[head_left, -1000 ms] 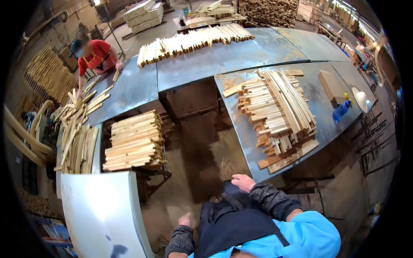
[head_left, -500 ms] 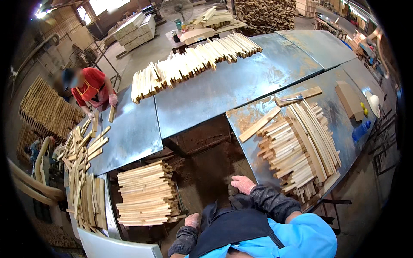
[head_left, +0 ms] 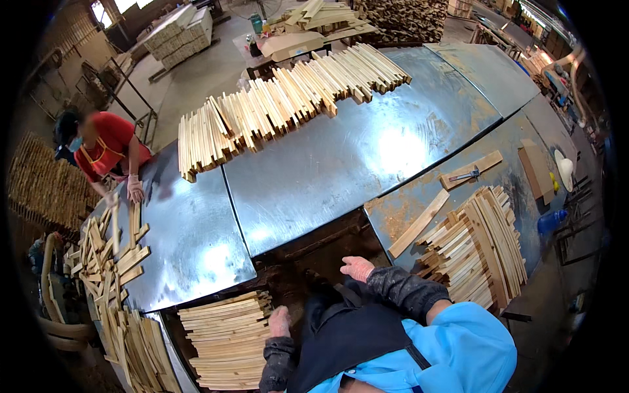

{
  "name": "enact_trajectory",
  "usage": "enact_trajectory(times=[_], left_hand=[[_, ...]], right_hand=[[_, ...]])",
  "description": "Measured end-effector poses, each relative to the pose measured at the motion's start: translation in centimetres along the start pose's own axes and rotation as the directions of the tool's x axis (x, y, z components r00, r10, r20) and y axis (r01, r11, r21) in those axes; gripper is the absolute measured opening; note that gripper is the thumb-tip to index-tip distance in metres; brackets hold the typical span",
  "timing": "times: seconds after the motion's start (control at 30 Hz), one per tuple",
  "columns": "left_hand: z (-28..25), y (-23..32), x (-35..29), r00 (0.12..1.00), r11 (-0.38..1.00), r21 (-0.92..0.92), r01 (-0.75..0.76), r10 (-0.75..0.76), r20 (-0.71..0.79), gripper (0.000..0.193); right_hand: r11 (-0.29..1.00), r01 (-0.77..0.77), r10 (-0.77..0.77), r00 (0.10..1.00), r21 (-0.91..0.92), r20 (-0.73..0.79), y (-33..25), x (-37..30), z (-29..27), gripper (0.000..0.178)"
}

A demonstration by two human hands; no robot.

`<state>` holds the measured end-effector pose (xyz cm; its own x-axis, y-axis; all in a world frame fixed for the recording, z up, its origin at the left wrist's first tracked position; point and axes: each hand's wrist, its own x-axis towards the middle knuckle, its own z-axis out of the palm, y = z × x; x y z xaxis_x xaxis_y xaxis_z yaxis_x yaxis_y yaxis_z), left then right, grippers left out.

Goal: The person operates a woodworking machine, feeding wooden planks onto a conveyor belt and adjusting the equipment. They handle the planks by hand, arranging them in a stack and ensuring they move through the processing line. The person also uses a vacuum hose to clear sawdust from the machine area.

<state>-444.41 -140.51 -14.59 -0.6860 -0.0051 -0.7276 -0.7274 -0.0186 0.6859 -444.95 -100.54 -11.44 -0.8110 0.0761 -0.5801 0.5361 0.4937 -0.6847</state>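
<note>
My left hand (head_left: 280,322), in a pale pinkish glove, is beside the right ends of a stack of wooden strips (head_left: 226,340) at the lower left. It looks empty, with its fingers loosely stretched. In front of my body, over the dark gap between the tables, my right hand (head_left: 358,269) wears a similar glove. Its fingers are a little apart and hold nothing. Nearest to it on the right is a metal-topped table (head_left: 405,213) bearing a loose board (head_left: 419,224) and a pile of wooden strips (head_left: 481,245).
A caliper (head_left: 465,175) lies on another board (head_left: 488,162). A long row of strips (head_left: 288,98) lines the far table edge. At left, a co-worker in red (head_left: 114,141) handles strips near a jumbled heap (head_left: 108,262). A blue bottle (head_left: 552,221) lies at right.
My view has shifted and turned, and I stand closer to the far table. My left hand has risen beside the lower-left stack. The co-worker's hands have moved onto the strips at the heap.
</note>
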Motion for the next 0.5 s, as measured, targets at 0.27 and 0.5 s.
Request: enact_trajectory(times=[0.27, 0.5], left_hand=[[6.8, 18.2, 11.8, 0.977, 0.961, 0.180, -0.209, 0.196, 0.086, 0.038], [13.2, 26.0, 21.0, 0.948, 0.872, 0.390, -0.296, 0.220, 0.230, 0.059]], right_hand=[[0.775, -0.266, 0.220, 0.964, 0.573, 0.149, -13.3, 7.2, -9.1, 0.110], [0.975, -0.119, 0.144, 0.982, 0.189, -0.123, -11.0, 17.4, -12.8, 0.103]])
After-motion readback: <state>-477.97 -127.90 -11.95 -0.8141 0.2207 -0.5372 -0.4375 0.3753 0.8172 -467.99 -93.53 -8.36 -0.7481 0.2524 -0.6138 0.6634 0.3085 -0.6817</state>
